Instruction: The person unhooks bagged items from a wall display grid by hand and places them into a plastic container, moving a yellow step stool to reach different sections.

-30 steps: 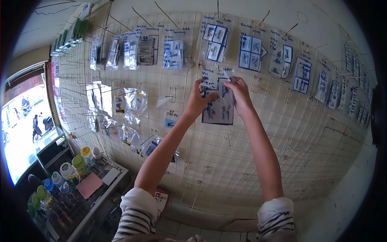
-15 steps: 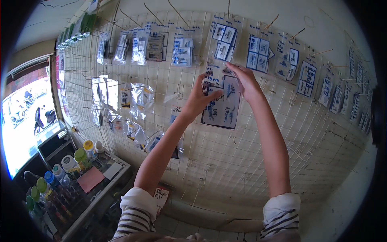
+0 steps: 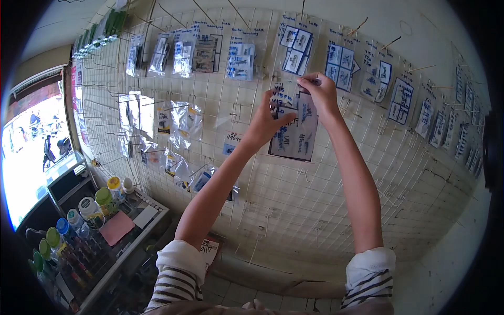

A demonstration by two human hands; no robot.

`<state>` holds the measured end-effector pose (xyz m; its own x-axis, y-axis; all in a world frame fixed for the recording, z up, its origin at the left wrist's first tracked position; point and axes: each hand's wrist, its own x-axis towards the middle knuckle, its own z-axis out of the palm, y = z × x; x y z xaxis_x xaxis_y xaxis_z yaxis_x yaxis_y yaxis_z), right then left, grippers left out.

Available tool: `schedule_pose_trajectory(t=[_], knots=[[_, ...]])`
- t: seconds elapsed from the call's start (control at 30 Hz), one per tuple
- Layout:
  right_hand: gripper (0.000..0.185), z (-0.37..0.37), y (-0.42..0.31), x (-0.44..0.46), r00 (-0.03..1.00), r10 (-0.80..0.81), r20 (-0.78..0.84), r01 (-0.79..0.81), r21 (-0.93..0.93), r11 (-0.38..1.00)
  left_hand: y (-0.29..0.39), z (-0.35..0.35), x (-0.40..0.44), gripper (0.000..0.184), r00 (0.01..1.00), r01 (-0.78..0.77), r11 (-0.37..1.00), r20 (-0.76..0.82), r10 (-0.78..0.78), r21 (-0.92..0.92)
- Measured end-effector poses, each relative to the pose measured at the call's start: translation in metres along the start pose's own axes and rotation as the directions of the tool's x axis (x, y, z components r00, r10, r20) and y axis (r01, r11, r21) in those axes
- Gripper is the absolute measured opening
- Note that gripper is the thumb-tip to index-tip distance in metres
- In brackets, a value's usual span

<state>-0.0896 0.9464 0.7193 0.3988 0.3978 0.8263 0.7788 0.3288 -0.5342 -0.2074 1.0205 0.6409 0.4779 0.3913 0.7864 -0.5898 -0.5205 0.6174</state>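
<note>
The left grip (image 3: 262, 125) clasps a clear bag (image 3: 292, 145) at its nine o'clock edge; the right grip (image 3: 322, 96) pinches it near one o'clock. The bag is before a wire rack (image 3: 336, 176), two o'clock from the view's centre.

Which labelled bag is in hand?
The clear bag marked V15 Pro, below the top row: left hand at its left edge, right hand at its top. The rest hang untouched.
</note>
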Motion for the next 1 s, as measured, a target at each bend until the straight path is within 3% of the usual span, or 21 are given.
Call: schedule_pose_trajectory(t=[0.1,0.17,0.23,0.27,0.3,0.37,0.5,0.6,0.67,0.73,0.83,1.0], knots=[[0.013,-0.002,-0.004,-0.006,0.996,-0.087,0.022,0.086,0.066,0.994,0.0,0.004,-0.005,0.058,0.995,-0.087,0.996,-0.06,0.085,-0.026],[0.015,-0.001,-0.011,-0.013,0.939,-0.342,0.01,0.343,-0.016,0.939,0.0,0.004,-0.007,0.058,0.993,-0.103,0.994,-0.057,0.104,0.019],[0.02,0.0,-0.015,-0.015,0.93,-0.366,0.017,0.366,-0.013,0.93,-0.003,0.004,-0.01,0.058,0.992,-0.114,0.991,-0.049,0.118,0.066],[0.026,-0.001,-0.017,-0.017,0.92,-0.392,0.025,0.392,-0.012,0.92,-0.007,0.005,-0.011,0.06,0.985,-0.161,0.987,-0.071,0.16,-0.015],[0.026,-0.002,-0.026,-0.024,0.921,-0.39,0.024,0.39,-0.013,0.921,-0.01,0.005,-0.012,0.061,0.975,-0.21,0.973,-0.098,0.201,-0.094],[0.046,-0.011,-0.048,-0.053,0.93,-0.369,0.006,0.36,0.196,0.912,0.014,0.009,-0.029,0.06,0.968,-0.238,0.953,-0.129,0.217,-0.188],[0.061,-0.048,-0.066,-0.111,0.971,-0.204,0.12,0.181,0.18,0.967,0.056,0.023,-0.054,0.057,0.967,-0.243,0.908,-0.164,0.197,-0.342],[0.058,-0.078,-0.075,-0.171,0.995,-0.002,0.097,-0.016,0.178,0.984,0.058,0.051,-0.09,0.063,0.99,-0.111,0.894,-0.124,0.062,-0.435],[0.057,-0.108,-0.071,-0.211,0.997,0.082,-0.001,-0.082,0.068,0.994,0.047,0.086,-0.126,0.067,0.998,0.056,0.87,0.029,-0.048,-0.49],[0.056,-0.14,-0.068,-0.254,0.98,0.154,-0.125,-0.162,-0.06,0.985,0.028,0.133,-0.166,0.068,0.964,0.241,0.757,0.242,-0.112,-0.608],[0.055,-0.191,-0.061,-0.327,0.851,0.292,-0.437,-0.358,-0.077,0.93,0.007,0.207,-0.228,0.069,0.78,0.586,0.543,0.601,-0.175,-0.601],[0.063,-0.246,-0.092,-0.455,0.54,0.374,-0.754,-0.575,-0.005,0.818,0.013,0.3,-0.301,0.069,0.496,0.784,0.458,0.867,-0.056,-0.419]])
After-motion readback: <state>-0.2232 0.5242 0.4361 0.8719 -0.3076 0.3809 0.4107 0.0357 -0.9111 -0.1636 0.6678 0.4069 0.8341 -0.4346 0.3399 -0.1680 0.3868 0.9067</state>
